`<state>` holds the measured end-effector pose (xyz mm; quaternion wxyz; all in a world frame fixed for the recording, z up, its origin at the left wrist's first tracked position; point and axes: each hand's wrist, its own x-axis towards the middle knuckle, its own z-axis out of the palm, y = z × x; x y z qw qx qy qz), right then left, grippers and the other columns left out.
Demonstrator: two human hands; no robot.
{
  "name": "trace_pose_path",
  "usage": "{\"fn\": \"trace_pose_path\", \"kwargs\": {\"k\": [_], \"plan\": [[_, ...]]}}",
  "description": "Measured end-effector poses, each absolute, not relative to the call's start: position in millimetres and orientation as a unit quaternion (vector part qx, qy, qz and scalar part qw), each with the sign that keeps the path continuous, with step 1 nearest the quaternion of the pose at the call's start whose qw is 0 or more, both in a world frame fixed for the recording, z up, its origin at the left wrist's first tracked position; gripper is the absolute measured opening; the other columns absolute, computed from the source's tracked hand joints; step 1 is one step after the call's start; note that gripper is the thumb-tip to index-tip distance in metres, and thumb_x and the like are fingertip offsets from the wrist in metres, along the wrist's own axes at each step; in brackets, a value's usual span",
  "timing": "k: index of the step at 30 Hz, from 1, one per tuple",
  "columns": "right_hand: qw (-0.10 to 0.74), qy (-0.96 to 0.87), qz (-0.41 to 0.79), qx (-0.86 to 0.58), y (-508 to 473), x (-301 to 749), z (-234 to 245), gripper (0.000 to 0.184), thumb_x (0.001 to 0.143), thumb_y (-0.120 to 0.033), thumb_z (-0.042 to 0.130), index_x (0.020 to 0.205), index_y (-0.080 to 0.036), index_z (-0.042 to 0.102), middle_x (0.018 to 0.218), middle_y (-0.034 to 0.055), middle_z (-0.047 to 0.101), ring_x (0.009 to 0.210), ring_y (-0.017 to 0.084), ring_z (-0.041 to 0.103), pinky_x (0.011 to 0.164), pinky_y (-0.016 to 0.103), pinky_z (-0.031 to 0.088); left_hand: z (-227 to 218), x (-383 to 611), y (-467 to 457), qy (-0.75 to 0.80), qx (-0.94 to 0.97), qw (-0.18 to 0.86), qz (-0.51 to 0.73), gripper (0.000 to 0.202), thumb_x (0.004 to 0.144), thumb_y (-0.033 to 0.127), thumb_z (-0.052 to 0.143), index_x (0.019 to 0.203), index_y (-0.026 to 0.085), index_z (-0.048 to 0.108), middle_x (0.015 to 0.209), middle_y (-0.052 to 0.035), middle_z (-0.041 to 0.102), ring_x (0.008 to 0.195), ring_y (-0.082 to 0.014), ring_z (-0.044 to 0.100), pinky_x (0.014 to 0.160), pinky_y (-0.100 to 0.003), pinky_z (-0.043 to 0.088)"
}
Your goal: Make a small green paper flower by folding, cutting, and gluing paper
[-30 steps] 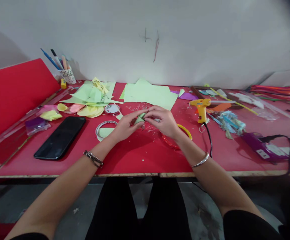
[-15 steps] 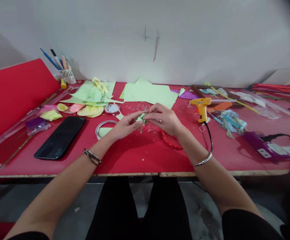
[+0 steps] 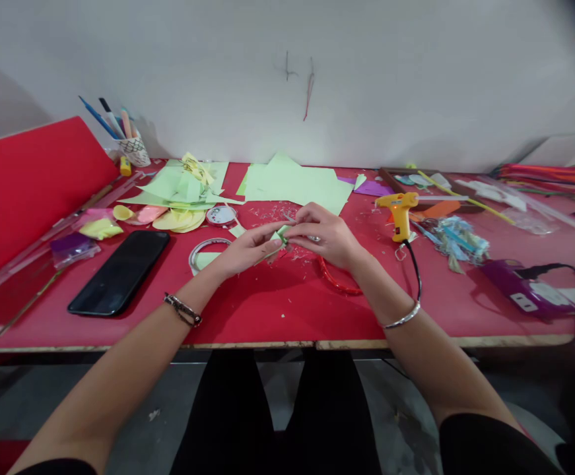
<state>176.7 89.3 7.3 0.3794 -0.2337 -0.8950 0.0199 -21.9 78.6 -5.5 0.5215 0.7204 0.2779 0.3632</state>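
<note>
Between my two hands is a small piece of folded light green paper (image 3: 278, 236), held above the red tabletop (image 3: 267, 310). My left hand (image 3: 247, 251) pinches it from the left, thumb on the near side. From the right, the closed fingertips of my right hand (image 3: 324, 232) grip its other side, hiding part of it. A red ring-shaped band (image 3: 339, 284) lies under my right wrist. Beside my left hand are a white ring (image 3: 195, 254) with green paper inside it and a small round clear-lidded case (image 3: 221, 215).
A yellow glue gun (image 3: 400, 214) with a black cord stands right of my hands. A black phone (image 3: 121, 272) lies at the left. Green paper sheets (image 3: 297, 185) and paper scraps lie toward the wall. A purple power strip (image 3: 529, 293) sits at the right edge.
My fingers have shifted slightly around the green paper, and my left fingers sit a little lower. The other things on the table have not moved.
</note>
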Motion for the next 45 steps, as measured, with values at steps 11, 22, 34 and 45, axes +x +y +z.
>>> {"fn": "trace_pose_path", "kwargs": {"k": [11, 22, 34, 45], "plan": [[0.355, -0.901, 0.037, -0.247, 87, 176, 8, 0.015, 0.084, -0.029, 0.051, 0.083, -0.021, 0.063, 0.088, 0.0032, 0.043, 0.069, 0.01, 0.048, 0.059, 0.024, 0.044, -8, -23, 81, 0.282, 0.732, 0.517, 0.343, 0.045, 0.081, 0.035, 0.052, 0.122, 0.016, 0.049, 0.075, -0.0011, 0.058, 0.054, -0.0062, 0.041, 0.053, -0.019, 0.037], [0.306, -0.925, 0.054, -0.217, 85, 175, 14, 0.014, 0.084, -0.024, 0.05, 0.084, -0.021, 0.064, 0.096, 0.0056, 0.049, 0.082, 0.013, 0.05, 0.067, 0.027, 0.046, -9, -21, 78, 0.346, 0.646, 0.595, 0.329, 0.042, 0.077, 0.037, 0.055, 0.115, 0.019, 0.056, 0.087, -0.0037, 0.063, 0.075, -0.0104, 0.055, 0.069, -0.022, 0.043], [0.297, -0.912, -0.066, -0.275, 78, 169, 12, 0.02, 0.089, -0.027, 0.042, 0.089, -0.022, 0.062, 0.09, 0.0045, 0.055, 0.078, 0.012, 0.05, 0.066, 0.024, 0.042, -6, -19, 77, 0.357, 0.591, 0.613, 0.384, 0.03, 0.078, 0.038, 0.052, 0.094, 0.015, 0.062, 0.071, -0.0006, 0.058, 0.066, -0.0085, 0.052, 0.059, -0.018, 0.04], [0.285, -0.912, -0.182, -0.232, 69, 162, 15, 0.023, 0.09, -0.018, 0.037, 0.095, -0.021, 0.059, 0.103, 0.0055, 0.06, 0.095, 0.017, 0.051, 0.081, 0.032, 0.042, -3, -17, 79, 0.27, 0.587, 0.661, 0.381, 0.024, 0.085, 0.032, 0.042, 0.073, 0.013, 0.052, 0.054, 0.0013, 0.049, 0.044, -0.0055, 0.038, 0.042, -0.018, 0.027]]}}
